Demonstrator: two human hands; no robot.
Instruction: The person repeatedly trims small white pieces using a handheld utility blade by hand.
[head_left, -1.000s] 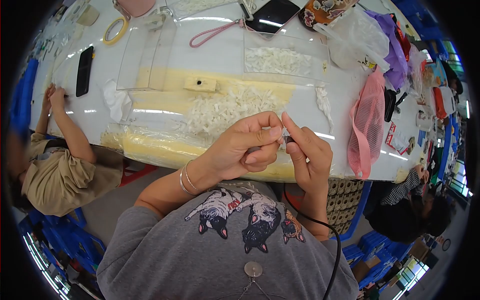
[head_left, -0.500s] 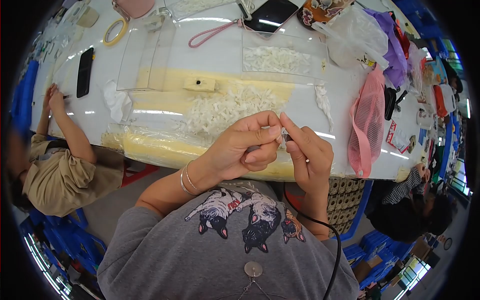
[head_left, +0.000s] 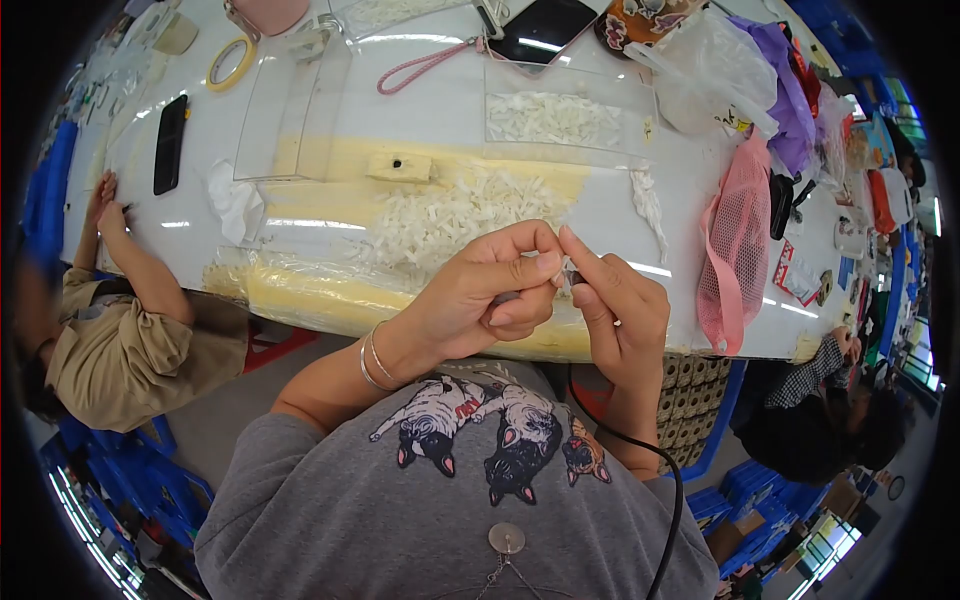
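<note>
My left hand (head_left: 497,290) and my right hand (head_left: 625,315) meet fingertip to fingertip above the table's near edge. My left thumb and forefinger are pinched together at a small white piece (head_left: 561,268), mostly hidden by the fingers. My right hand is closed too, thumb and forefinger drawn in around something small and dark at its tips that I cannot make out. A bit of something grey shows under my left fingers. Just beyond the hands lies a loose heap of small white strips (head_left: 470,220), with a pale block with a hole (head_left: 400,167) behind it.
A clear tray (head_left: 570,150) with more white pieces stands behind the heap. Around are a clear acrylic box (head_left: 275,150), tape roll (head_left: 231,63), black phone (head_left: 170,145), crumpled tissue (head_left: 235,203) and pink mesh bag (head_left: 735,250). A co-worker's arm (head_left: 150,270) rests at left.
My right hand has shifted very slightly to the right. My left hand keeps its pinch in the same place.
</note>
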